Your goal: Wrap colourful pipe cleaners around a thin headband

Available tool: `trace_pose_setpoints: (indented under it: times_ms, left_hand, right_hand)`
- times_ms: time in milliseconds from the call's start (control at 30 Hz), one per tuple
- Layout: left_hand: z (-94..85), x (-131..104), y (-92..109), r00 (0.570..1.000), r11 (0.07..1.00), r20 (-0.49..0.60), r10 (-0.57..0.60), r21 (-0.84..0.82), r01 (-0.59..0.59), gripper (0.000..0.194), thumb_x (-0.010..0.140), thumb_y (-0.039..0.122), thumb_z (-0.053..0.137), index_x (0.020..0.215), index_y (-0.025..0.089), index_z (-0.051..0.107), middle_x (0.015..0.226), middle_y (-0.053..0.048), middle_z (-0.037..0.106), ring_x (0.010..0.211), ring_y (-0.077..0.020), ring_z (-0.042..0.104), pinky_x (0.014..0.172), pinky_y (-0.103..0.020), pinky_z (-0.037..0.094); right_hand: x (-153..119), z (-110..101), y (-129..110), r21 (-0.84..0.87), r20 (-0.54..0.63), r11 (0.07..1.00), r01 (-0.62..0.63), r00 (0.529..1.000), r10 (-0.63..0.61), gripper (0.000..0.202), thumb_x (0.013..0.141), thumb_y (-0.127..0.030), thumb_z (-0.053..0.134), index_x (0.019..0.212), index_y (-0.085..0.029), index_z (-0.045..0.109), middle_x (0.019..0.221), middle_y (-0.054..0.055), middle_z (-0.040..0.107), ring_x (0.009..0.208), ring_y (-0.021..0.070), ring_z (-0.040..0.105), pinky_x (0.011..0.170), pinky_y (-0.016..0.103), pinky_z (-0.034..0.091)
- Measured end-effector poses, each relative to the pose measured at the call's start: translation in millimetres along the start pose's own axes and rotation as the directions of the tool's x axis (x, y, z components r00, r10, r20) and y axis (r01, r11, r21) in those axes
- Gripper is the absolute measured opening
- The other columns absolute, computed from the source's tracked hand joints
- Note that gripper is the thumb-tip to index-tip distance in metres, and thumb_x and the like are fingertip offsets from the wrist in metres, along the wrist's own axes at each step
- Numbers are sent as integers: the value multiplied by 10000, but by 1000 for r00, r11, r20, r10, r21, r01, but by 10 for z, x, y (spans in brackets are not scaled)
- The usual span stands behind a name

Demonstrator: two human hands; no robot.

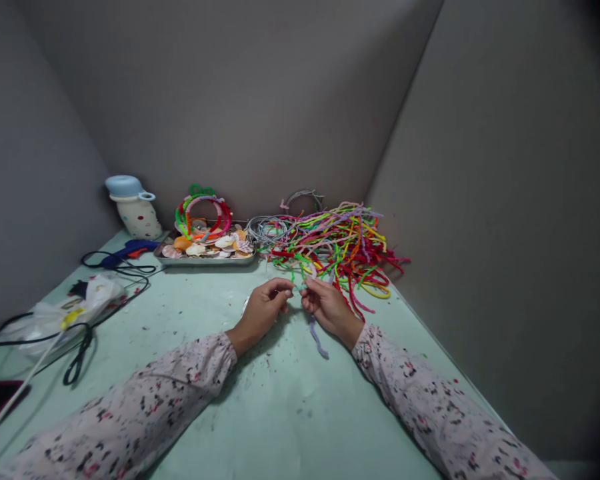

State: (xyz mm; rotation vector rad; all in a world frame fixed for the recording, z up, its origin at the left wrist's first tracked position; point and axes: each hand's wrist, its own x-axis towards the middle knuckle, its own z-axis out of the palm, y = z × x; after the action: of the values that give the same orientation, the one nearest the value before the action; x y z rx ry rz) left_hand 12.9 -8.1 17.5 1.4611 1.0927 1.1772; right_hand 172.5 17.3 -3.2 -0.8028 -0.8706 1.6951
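Note:
My left hand [269,303] and my right hand [329,305] meet over the table, thumbs and forefingers pinched. Between their fingertips is a small green pipe cleaner [299,288], with green ends sticking up above the fingers. Much of it is hidden, so its shape cannot be made out. A lavender pipe cleaner [319,339] extends down below my right hand; whether that hand touches it is unclear. Just beyond my hands spreads a tangled heap of pipe cleaners [343,233] in red, pink, yellow, green and lavender.
A metal tray [205,262] of seashells stands at the back, with colourful pipe-cleaner rings [223,212] on it. Beside it lies coiled grey wire [267,230]. On the left are a bottle [137,217], a blue glue gun [130,249], black cables [83,353] and a plastic bag [97,293].

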Motion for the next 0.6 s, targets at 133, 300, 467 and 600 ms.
trace_pose_setpoints:
  times_ms: [133,300,467,600]
  left_hand:
    - [-2,1,-18,1000,999,2,-18,-33,18,223,771,245,569,957,149,648,698,7,627,498,-79,507,472,-196,377]
    - [-2,9,-28,1000,1000,-9,-9,-27,9,204,758,211,562,928,152,659,692,7,622,503,-77,510,469,-191,375]
    - [-10,22,-46,1000,1000,-3,9,-12,-10,191,760,217,566,914,153,660,683,9,607,497,-77,503,466,-193,370]
    - [-28,16,-60,1000,1000,17,15,-17,-15,178,772,240,574,909,153,647,606,26,560,495,-83,487,479,-195,371]
  right_hand:
    - [0,-8,4,8,-3,1000,8,1000,-8,245,734,-356,714,777,-160,574,621,-16,611,446,66,535,392,167,380]
    - [-1,-14,1,-6,-2,1000,4,1000,-4,238,754,-358,699,794,-162,568,634,-15,612,460,66,538,403,169,374]
    - [-2,-8,-5,-25,-15,1000,-5,1000,4,229,772,-366,678,777,-173,555,638,-18,605,460,69,526,406,181,364]
    - [-14,6,-4,-36,-5,999,-3,1000,3,218,768,-353,681,774,-173,559,634,-16,605,464,71,531,400,178,368]
